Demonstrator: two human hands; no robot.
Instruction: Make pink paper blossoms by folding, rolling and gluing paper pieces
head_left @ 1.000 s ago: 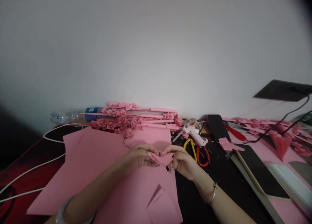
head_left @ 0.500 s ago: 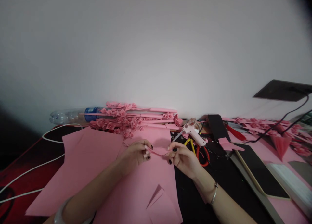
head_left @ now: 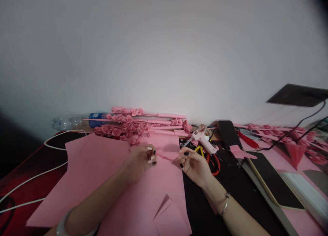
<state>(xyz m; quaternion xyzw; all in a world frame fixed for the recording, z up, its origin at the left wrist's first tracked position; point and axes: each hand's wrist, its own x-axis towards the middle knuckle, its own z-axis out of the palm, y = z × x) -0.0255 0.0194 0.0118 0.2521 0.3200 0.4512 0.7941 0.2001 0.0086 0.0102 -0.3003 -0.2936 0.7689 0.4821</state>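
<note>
A small folded piece of pink paper hangs edge-on over a large pink sheet. My right hand is closed on its right end, pinching it between thumb and fingers. Just off the paper's left end is my left hand. Its fingers are loosely curled, with small gaps between the tips and nothing visible in them. Below, a folded pink paper lies on the large sheet. More pink sheets lie under and beside my left forearm.
Pink paper roses and a plastic bottle lie along the wall. Behind my right hand are a glue gun and red-and-yellow-handled pliers. Phones and a white box lie rightward. White cables run at left.
My left hand has let go of the small paper and drawn back slightly to the left. My right hand stays nearly in place with the paper, which now looks thinner, seen edge-on.
</note>
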